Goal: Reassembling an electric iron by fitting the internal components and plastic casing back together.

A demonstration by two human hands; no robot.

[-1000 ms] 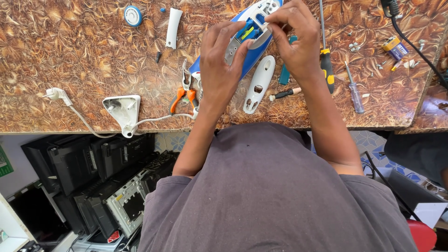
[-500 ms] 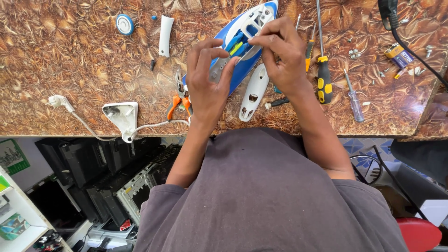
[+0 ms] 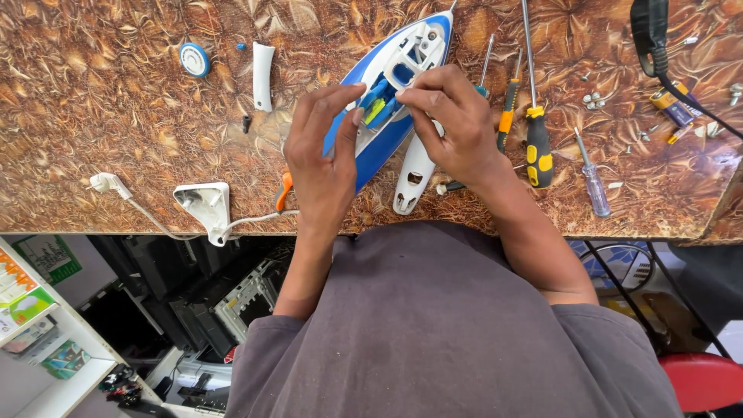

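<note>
- While both hands meet over the opened iron [image 3: 379, 147], the left hand [image 3: 321, 155] cups its side with fingers curled against the blue shell, seemingly to keep it from rocking.
- Fingertips of the right hand [image 3: 457, 128] are pinched together at the small green and blue parts inside the white frame; whether they actually grip one I cannot tell.
- That iron lies on the tabletop [image 3: 93, 93] tilted, nose pointing away, just in front of the person.
- A white cover [image 3: 414, 174] sits right beside it, under the right wrist.
- Screwdrivers [image 3: 535, 147] lie in a row to the right, within easy reach.
- Left of the hands lie a white plug housing [image 3: 203, 203], its cord, and orange-handled pliers [image 3: 285, 190].
</note>
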